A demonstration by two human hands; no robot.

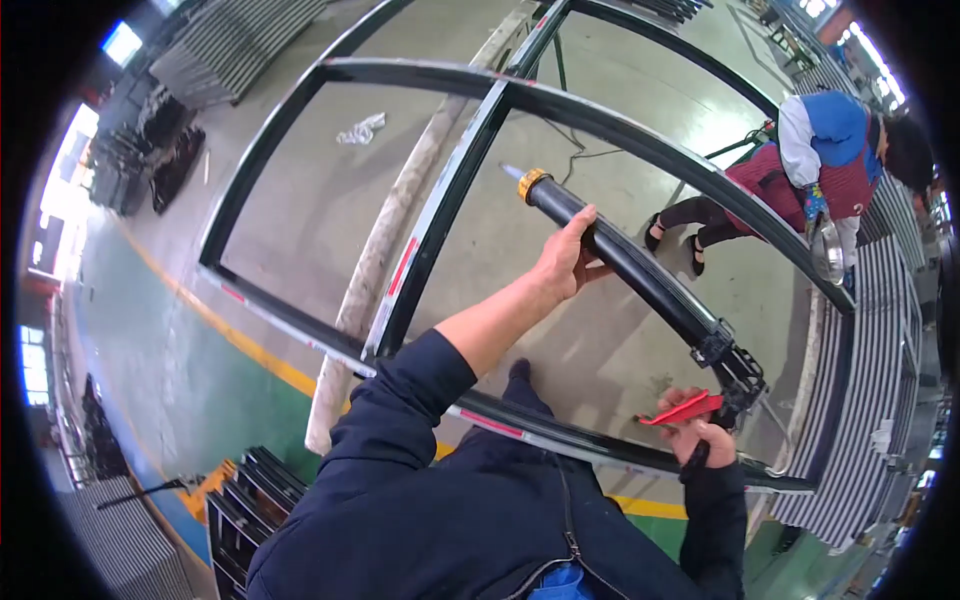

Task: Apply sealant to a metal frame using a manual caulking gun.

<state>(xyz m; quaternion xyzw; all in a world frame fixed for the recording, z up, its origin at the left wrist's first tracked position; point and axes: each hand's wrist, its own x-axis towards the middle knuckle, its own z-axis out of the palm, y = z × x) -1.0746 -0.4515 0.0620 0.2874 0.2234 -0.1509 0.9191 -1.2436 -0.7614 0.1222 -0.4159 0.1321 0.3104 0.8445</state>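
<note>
Left hand [568,258] was clenched around the barrel of a long black caulking gun [640,275], near its yellow-collared nozzle end. Right hand [703,438] gripped the gun's handle at the rear, with a flat red tool [682,409] pinched against it. Beneath the gun lay a large dark window frame [440,215] with glass, resting above the green floor [150,340]. Another person [810,180] in blue and red crouched beyond the frame's far corner.

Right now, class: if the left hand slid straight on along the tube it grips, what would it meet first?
The left hand would likely meet the caulking gun's orange nozzle collar first, then the dark window frame's central bar; depth is unclear.
</note>
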